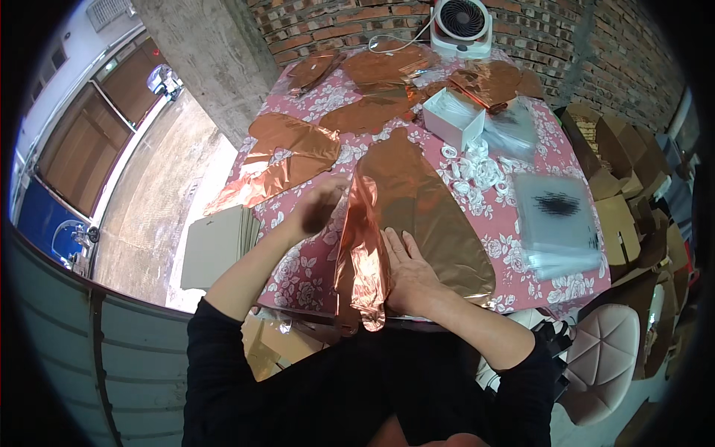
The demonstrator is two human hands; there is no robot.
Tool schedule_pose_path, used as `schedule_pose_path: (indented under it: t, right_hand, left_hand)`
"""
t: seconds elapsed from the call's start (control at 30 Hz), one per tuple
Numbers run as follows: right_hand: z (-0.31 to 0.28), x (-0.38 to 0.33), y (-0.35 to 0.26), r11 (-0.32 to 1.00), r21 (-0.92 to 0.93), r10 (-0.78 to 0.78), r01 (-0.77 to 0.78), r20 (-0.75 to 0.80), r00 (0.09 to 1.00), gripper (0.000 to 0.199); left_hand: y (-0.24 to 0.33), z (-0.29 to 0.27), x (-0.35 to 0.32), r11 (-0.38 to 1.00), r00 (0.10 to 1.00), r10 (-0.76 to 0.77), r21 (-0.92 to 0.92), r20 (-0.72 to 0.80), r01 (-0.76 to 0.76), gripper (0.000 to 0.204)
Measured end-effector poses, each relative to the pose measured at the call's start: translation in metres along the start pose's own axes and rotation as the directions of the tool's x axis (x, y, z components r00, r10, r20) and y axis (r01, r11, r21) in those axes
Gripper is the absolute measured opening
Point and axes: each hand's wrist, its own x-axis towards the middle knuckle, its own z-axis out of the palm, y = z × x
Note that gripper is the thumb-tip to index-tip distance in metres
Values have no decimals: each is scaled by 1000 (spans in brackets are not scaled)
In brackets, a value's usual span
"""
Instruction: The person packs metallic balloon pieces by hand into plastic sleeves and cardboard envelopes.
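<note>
A large flat copper-coloured foil balloon (436, 216) lies in front of me on the table. Its left side is folded over into a shiny, wrinkled strip (365, 257) whose rounded end reaches the near table edge. My right hand (413, 276) presses flat on the foil just right of this fold, fingers stretched out. Beside the fold's upper left edge is my left hand (322, 205), raised a little and smeared by motion; whether it touches the foil is unclear. Another flat copper balloon (290, 153) rests to the left, with more foil pieces (391, 67) behind.
A pink floral cloth (298, 279) covers the table. At right are a white box (454, 123), white ribbon rolls (480, 171) and a stack of clear plastic bags (558, 223). Grey cardboard sheets (216, 249) are at left, a white fan (462, 30) at the back, cartons (618, 223) beyond.
</note>
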Motion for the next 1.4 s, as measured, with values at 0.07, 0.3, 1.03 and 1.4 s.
schedule_pose_path:
  t: [0.07, 0.3, 1.03, 1.4]
  right_hand:
    - [7, 1, 2, 1000, -24, 2, -2, -15, 1000, 78]
    - [14, 4, 8, 999, 26, -40, 44, -123, 992, 87]
    - [-29, -24, 37, 986, 149, -55, 72, -111, 992, 51]
    - [1, 4, -29, 904, 195, -305, 380, -328, 894, 62]
  left_hand:
    - [-5, -8, 6, 967, 917, -236, 17, -320, 255, 40]
    - [8, 15, 16, 292, 925, 41, 880, 378, -373, 68]
    - [-22, 23, 8, -18, 924, 193, 942, 331, -334, 87]
    - [-22, 28, 7, -54, 957, 92, 961, 276, -272, 116]
